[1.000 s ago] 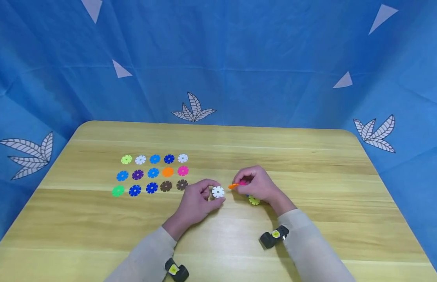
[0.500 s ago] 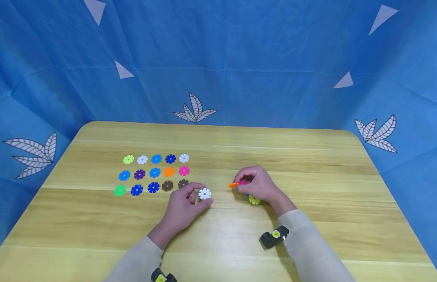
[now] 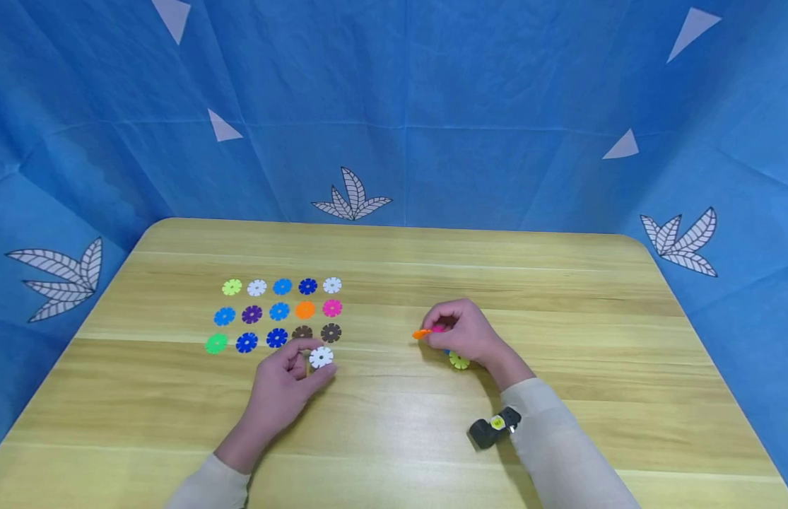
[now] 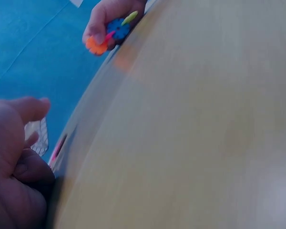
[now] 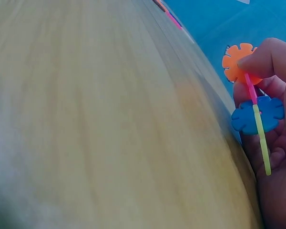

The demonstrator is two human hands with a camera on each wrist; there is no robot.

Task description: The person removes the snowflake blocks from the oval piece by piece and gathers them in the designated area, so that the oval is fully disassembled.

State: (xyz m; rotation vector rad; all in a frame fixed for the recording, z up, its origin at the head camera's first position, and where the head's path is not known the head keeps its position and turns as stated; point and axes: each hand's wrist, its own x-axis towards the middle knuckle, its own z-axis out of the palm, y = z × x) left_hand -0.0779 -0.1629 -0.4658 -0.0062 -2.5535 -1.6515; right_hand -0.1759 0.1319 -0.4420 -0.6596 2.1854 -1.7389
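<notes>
In the head view my left hand (image 3: 282,392) holds a white slotted disc (image 3: 321,357) between thumb and index finger, just in front of the brown discs. That disc cannot be made out in the left wrist view. My right hand (image 3: 463,329) pinches a joined piece of slotted discs at the right of the table's middle. In the right wrist view its orange disc (image 5: 238,62) lies under the thumb tip. A pink disc (image 5: 250,89), seen edge-on, links it to a blue disc (image 5: 257,114) and a yellow-green disc (image 5: 262,139), also edge-on.
Three rows of loose slotted discs lie flat at the left of the wooden table (image 3: 381,438), among them a green disc (image 3: 216,344), a purple disc (image 3: 251,314) and a pink disc (image 3: 332,308). A blue cloth (image 3: 406,92) hangs behind the table.
My left hand has moved left with the white disc, from near the right hand to the front of the disc rows. My right hand has stayed in place with the joined discs.
</notes>
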